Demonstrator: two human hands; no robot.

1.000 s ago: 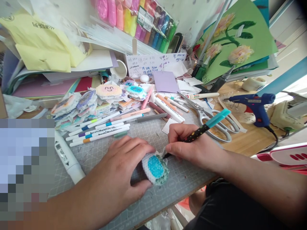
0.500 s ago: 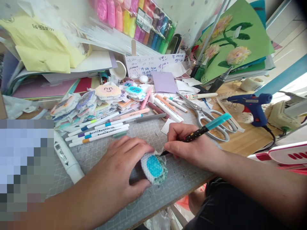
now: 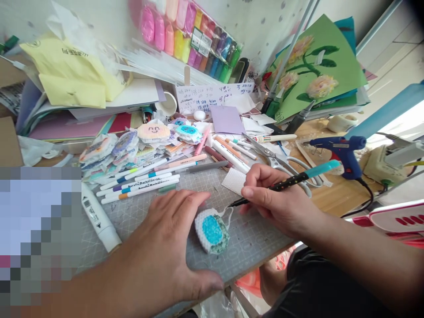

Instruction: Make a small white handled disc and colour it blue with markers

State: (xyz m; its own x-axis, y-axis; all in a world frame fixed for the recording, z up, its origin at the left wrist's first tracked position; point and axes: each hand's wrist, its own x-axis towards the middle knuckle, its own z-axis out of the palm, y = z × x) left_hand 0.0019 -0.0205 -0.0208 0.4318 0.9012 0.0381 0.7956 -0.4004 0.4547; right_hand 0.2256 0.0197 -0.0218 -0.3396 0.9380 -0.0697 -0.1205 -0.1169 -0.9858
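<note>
A small rounded white piece (image 3: 202, 219) with a bright blue patch and a dark green edge lies on the grey cutting mat (image 3: 179, 291). A thin white loop sticks out from its upper right side. My left hand (image 3: 165, 234) is open beside it, thumb and fingers spread around its left side without gripping it. In my right hand (image 3: 273, 196) is a black patterned pen (image 3: 294, 180) with a turquoise end, its dark tip close to the white loop; whether the tip touches the loop I cannot tell.
Several acrylic markers (image 3: 142, 187) lie behind my left hand, with a pile of similar decorated pieces (image 3: 154, 131) farther back. Scissors (image 3: 281, 161) rest near my right hand. A blue glue gun (image 3: 344, 148) stands at the right. A thick white marker (image 3: 99, 218) lies at left.
My left hand has let go of the decorated piece, its thumb and fingers spreading apart. My right hand has drawn the pen back to the right, and the white loop now shows.
</note>
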